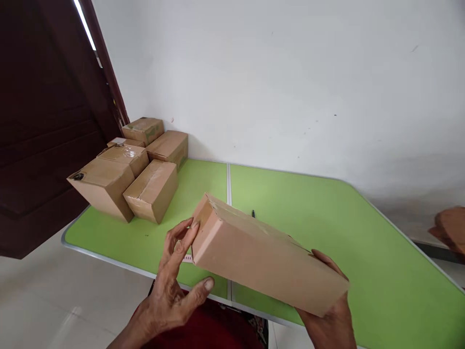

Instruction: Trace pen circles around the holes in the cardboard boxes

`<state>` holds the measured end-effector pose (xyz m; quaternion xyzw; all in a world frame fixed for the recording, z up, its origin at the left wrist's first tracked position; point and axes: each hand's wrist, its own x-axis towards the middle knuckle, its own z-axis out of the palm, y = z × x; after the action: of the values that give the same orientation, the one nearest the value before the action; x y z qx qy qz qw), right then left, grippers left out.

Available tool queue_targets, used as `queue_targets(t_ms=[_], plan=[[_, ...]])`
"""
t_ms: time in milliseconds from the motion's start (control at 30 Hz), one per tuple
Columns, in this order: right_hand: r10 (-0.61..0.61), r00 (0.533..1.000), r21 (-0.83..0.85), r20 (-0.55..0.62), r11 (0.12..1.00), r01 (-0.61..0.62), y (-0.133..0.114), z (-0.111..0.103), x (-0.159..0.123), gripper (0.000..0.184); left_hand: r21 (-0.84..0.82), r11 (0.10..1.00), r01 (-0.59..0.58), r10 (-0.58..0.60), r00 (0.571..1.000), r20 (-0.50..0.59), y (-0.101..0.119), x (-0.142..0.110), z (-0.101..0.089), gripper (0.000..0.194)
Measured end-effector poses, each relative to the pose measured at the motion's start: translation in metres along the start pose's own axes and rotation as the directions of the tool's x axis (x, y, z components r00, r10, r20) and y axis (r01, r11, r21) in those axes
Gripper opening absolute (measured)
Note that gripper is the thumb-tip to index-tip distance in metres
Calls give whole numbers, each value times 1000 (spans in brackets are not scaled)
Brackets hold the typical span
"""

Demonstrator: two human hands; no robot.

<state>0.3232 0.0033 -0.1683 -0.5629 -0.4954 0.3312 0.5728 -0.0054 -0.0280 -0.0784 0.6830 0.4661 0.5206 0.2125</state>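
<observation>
A long cardboard box (269, 257) is held tilted above the green table, its left end raised. My right hand (330, 315) grips its right end, with fingers over the top edge and the palm underneath. At the left end, my left hand (176, 281) rests its fingertips on the taped end flap, and its thumb stands apart from the box. Behind the box, a dark pen-like thing (253, 213) lies on the table, partly hidden. A pink strip with dark marks (188, 258) peeks out under the box's left end.
Several taped cardboard boxes (150, 186) stand grouped on the left of the green folding table (308, 203). A white wall (254, 87) borders the table's back. To the left is a dark red door (47, 121); a brown object (450, 228) sits beyond the right edge.
</observation>
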Motion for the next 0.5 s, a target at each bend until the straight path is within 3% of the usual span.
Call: queue_targets(t_ms=[233, 367, 500], plan=[[122, 992, -22, 13, 992, -122, -14, -4, 8, 109, 16, 999, -30, 30, 999, -22, -6, -6, 0, 82], [168, 985, -34, 29, 985, -167, -30, 2, 4, 99, -199, 976, 84, -103, 991, -88, -9, -12, 0, 72], [153, 986, -80, 62, 986, -147, -32, 4, 2, 105, -410, 905, 116, -173, 979, -104, -13, -8, -3, 63]])
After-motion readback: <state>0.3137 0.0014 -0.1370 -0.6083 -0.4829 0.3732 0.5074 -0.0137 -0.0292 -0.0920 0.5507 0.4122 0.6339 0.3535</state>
